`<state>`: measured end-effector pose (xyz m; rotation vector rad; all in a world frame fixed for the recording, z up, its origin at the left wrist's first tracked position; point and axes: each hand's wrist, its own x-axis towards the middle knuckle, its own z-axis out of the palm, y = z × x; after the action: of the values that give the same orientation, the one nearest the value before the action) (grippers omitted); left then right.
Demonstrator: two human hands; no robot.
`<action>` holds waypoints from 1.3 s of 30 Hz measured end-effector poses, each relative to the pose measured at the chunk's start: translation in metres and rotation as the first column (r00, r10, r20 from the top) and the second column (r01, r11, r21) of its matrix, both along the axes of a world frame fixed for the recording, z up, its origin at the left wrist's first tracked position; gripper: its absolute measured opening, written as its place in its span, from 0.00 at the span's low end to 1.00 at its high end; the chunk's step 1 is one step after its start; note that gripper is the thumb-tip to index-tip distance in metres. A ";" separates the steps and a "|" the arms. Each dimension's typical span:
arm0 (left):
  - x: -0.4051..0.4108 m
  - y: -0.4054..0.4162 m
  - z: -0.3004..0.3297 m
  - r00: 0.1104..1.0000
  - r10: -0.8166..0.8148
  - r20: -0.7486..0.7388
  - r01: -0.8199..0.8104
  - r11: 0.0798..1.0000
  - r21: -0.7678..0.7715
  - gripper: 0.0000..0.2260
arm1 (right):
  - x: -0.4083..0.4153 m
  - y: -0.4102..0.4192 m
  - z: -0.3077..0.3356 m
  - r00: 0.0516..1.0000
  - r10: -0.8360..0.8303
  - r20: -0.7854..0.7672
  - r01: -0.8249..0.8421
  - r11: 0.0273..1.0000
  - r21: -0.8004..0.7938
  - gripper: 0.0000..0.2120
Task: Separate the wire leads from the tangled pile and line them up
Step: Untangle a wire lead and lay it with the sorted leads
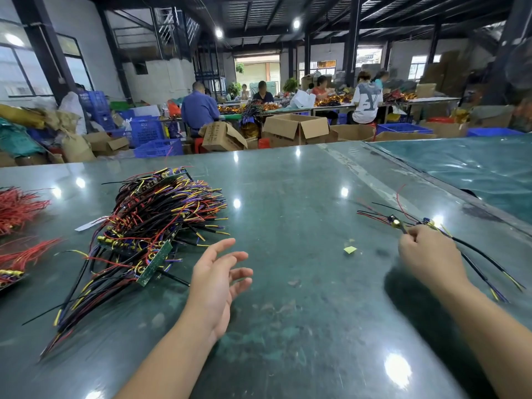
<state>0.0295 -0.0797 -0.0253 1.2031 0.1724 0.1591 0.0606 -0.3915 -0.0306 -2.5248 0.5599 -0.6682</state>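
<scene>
Head view. A tangled pile of black, red, yellow and purple wire leads soldered to narrow green circuit boards [149, 234] lies on the glossy dark-green table [288, 197] at about 10 o'clock from the left hand [216, 280]. That hand hovers palm-in, fingers spread and holding nothing, probably poised to draw the next lead. At 3 o'clock, well apart from the pile, the right hand [429, 254] pinches a separated black-sheathed lead set with a small board [397, 223], likely placing it there to begin the row. A small yellow scrap [350, 249] lies between the hands.

tangled pile [149, 226] left on table [288, 211], separated leads [431, 226] right
</scene>
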 end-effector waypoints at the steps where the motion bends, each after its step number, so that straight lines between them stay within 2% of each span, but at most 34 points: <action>1: 0.000 0.000 0.000 1.000 -0.003 -0.003 0.003 1.000 0.004 0.13 | 0.001 -0.002 -0.002 0.999 -0.007 -0.051 0.005 1.000 -0.029 0.08; 7: 0.001 0.003 -0.001 0.999 -0.030 -0.027 0.030 0.999 0.013 0.11 | 0.005 -0.004 -0.011 0.997 -0.024 -0.075 0.017 0.995 -0.097 0.13; 14: 0.000 0.008 -0.003 1.000 -0.020 -0.024 0.020 1.000 0.009 0.13 | 0.001 -0.012 -0.010 0.998 -0.040 -0.055 0.031 0.988 -0.154 0.11; 21: 0.001 0.008 -0.003 1.000 0.008 -0.027 -0.008 1.000 0.013 0.13 | -0.001 -0.022 -0.011 0.971 -0.183 -0.157 0.162 0.977 -0.139 0.10; 24: 0.004 0.010 -0.004 0.999 0.029 -0.029 -0.029 1.000 0.006 0.13 | -0.003 -0.017 -0.008 0.957 -0.253 -0.141 0.230 0.959 -0.165 0.12; 26: 0.005 0.012 -0.004 0.999 0.040 -0.023 -0.039 0.999 0.012 0.13 | -0.003 -0.012 -0.007 0.980 -0.193 -0.058 0.181 0.970 -0.163 0.14; 29: 0.008 0.014 -0.004 0.997 0.077 0.024 -0.080 0.989 0.126 0.14 | -0.001 0.002 -0.006 0.992 0.095 0.082 -0.088 0.992 -0.090 0.13; 30: 0.010 0.017 -0.004 0.991 0.117 0.066 -0.130 0.957 0.261 0.14 | -0.001 0.009 -0.007 0.974 0.202 0.105 -0.196 0.978 -0.065 0.12; 31: 0.013 0.022 -0.004 0.980 0.158 0.122 -0.197 0.866 0.460 0.14 | -0.001 0.016 -0.007 0.949 0.296 0.113 -0.291 0.955 -0.052 0.12; 32: 0.015 0.028 -0.004 0.966 0.186 0.180 -0.259 0.700 0.666 0.13 | -0.003 0.024 -0.009 0.922 0.370 0.111 -0.367 0.929 -0.052 0.11; 33: 0.017 0.034 -0.005 0.947 0.213 0.241 -0.317 0.494 0.810 0.12 | -0.004 0.032 -0.010 0.897 0.431 0.104 -0.427 0.903 -0.057 0.11; 34: 0.018 0.041 -0.006 0.928 0.247 0.279 -0.351 0.325 0.878 0.12 | -0.005 0.039 -0.012 0.871 0.482 0.096 -0.478 0.876 -0.056 0.11; 35: 0.019 0.047 -0.006 0.912 0.293 0.287 -0.355 0.214 0.910 0.14 | -0.007 0.045 -0.013 0.847 0.524 0.087 -0.521 0.852 -0.052 0.11; 37: 0.020 0.058 -0.007 0.881 0.397 0.256 -0.309 0.073 0.948 0.19 | -0.009 0.053 -0.013 0.809 0.585 0.067 -0.583 0.811 -0.048 0.11; 39: 0.021 0.068 -0.008 0.867 0.445 0.225 -0.243 -0.018 0.970 0.23 | -0.013 0.057 -0.012 0.785 0.617 0.064 -0.616 0.787 -0.033 0.10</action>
<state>0.0500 -0.0113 -0.0333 2.6359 0.5906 0.7557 0.0478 -0.3343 -0.0427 -2.4591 -0.3101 -0.4972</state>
